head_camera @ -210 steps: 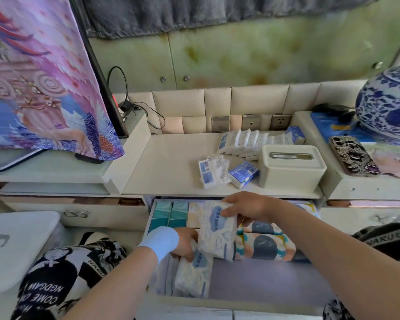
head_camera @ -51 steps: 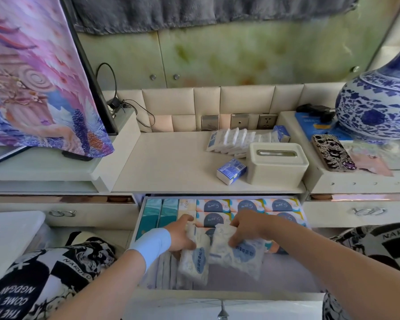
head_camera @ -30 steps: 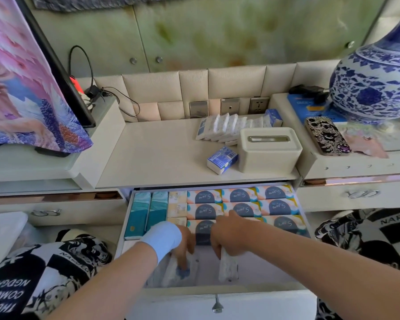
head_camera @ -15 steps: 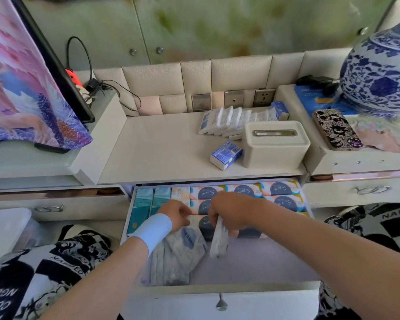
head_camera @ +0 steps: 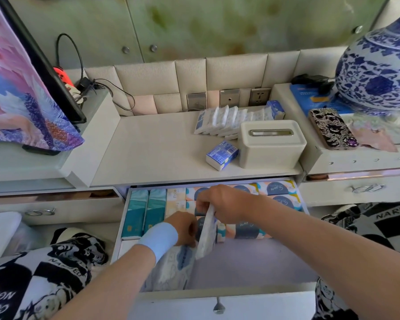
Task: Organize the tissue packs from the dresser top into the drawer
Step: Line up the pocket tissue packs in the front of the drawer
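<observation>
The open drawer below the dresser top holds rows of tissue packs. My right hand pinches a white tissue pack by its top edge and holds it upright over the drawer. My left hand, with a blue wristband, rests against white packs standing at the drawer's front left. On the dresser top lie a small blue pack and a row of small packs by the wall.
A cream tissue box stands beside the blue pack. A blue-and-white vase and a patterned phone sit on the raised right shelf. A cloth-covered screen and cables are at the left. Teal and colourful packs fill the drawer's back.
My right hand has kept the white pack upright and shifted it slightly left toward the stack. My left hand has dropped lower, onto the packs at the drawer's front left.
</observation>
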The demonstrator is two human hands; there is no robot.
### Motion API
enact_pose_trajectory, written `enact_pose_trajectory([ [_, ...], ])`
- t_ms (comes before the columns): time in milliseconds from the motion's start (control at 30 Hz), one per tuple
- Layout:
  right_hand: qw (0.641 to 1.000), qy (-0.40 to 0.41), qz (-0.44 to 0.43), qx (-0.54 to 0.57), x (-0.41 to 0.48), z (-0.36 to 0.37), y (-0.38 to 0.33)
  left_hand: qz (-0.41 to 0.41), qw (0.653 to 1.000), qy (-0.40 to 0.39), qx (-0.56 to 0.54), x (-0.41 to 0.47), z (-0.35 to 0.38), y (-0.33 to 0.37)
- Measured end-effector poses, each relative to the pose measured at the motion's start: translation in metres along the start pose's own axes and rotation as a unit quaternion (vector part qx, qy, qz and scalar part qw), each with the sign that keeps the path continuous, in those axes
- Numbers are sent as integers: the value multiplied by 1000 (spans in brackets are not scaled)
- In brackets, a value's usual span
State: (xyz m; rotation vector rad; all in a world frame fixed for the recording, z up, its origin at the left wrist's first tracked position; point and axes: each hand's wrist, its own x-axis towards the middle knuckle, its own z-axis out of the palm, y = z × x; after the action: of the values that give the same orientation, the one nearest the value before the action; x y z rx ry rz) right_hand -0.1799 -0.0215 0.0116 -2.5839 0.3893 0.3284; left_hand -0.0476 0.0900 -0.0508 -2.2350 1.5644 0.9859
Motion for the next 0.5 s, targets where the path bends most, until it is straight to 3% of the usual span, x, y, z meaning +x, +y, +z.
enact_pose_trajectory([
  [133,997,-18,45,52,3,4,6,-17,988,82,-133,-3,-20,-13],
  [233,991,-25,75,109,8,6,10,7,948,31,-318,-17,-35,-19],
  [333,976,-10,97,193,13,9,10,30,977,-37,-210,-23,-36,-22],
  [400,961,39,136,237,16,10,5,32,989,-21,-142,-22,-31,-21],
  [500,936,69,253,233,13,7,-8,16,984,15,-175,-25,-31,-15],
])
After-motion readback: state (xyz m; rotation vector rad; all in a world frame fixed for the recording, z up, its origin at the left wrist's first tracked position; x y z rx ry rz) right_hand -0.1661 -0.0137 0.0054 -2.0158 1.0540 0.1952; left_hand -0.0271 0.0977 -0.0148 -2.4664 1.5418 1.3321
